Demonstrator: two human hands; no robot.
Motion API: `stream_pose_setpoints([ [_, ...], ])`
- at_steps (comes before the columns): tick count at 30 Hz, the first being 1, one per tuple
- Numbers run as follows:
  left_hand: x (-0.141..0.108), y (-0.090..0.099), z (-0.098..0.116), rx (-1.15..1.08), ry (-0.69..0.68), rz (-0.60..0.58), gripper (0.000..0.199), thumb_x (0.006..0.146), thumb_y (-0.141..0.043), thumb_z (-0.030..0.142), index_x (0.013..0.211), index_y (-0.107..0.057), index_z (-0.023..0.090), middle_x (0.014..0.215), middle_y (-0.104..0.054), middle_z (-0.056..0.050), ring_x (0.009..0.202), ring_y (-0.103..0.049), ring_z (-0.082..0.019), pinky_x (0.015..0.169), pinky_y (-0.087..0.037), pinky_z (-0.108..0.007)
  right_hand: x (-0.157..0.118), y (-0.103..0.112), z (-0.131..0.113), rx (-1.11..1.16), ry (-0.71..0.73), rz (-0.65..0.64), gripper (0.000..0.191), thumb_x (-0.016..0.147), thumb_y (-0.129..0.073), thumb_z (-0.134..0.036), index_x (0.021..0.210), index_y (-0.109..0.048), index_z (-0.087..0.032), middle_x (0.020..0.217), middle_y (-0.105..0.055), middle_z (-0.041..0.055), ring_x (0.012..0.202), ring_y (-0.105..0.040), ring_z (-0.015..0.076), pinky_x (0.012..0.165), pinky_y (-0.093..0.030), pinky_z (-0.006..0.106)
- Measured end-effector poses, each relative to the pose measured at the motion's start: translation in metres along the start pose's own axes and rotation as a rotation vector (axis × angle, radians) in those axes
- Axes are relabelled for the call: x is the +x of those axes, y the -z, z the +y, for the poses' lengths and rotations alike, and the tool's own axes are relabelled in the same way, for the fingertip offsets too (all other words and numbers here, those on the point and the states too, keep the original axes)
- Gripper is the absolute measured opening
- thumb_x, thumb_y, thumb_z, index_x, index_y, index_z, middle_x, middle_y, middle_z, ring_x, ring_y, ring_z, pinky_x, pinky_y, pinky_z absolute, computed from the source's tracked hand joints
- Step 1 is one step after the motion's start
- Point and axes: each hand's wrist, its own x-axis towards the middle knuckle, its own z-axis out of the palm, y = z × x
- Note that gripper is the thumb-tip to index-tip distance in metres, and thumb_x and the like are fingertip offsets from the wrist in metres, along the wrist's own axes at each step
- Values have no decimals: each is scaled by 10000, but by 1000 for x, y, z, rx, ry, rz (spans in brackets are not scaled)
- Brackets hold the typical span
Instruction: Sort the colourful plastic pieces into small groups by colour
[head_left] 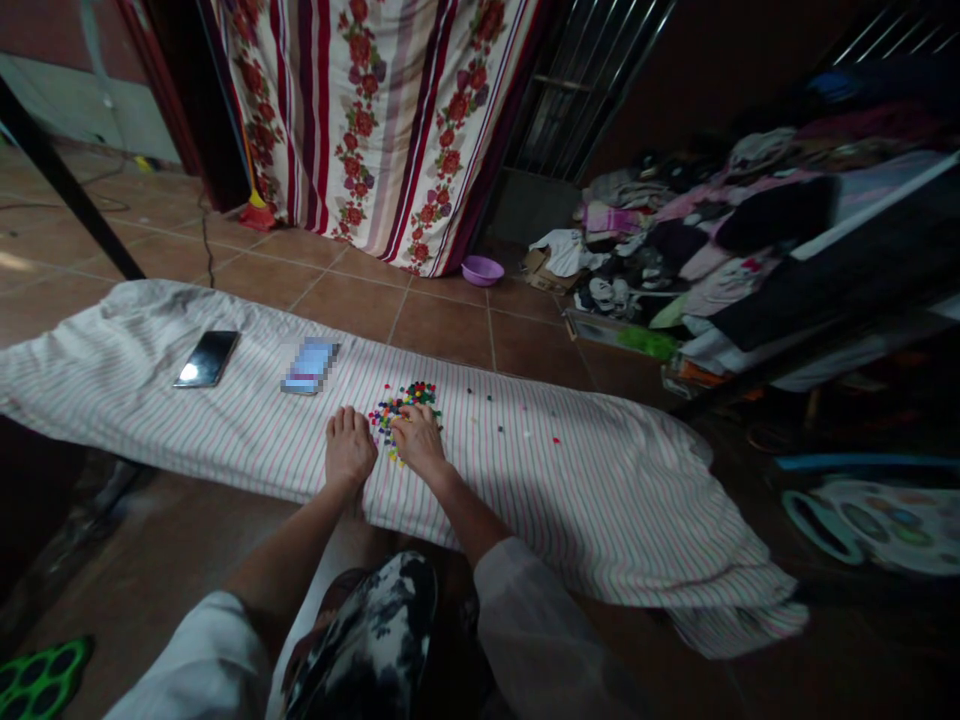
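Dark phone (206, 359), then a pixelated phone (310, 366), then the left hand (350, 446) on the striped cloth (600, 500), fingers pressed together. Colourful bits (422, 391) sit clustered just beside it, partly blocked by the right hand (420, 438); can't tell if its bent fingers pinch any.

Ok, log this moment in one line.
left hand: palm-down on cloth | right hand: at coloured pieces | stray pieces: scattered rightward | two phones: left of both hands
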Motion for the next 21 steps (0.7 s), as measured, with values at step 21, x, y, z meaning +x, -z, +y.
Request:
stream_pose_setpoints([
  [21,-2,7,-1,0,-39,2,313,906,-364,254,1079,-582,110,1308,-569,-217,1311,-453,-352,1075,-356,-510,9,2,-33,-32,-85,-27,197,913,-560,-256,1023,-715,-205,1141,-661,82,1138,-460,252,980,-347,394],
])
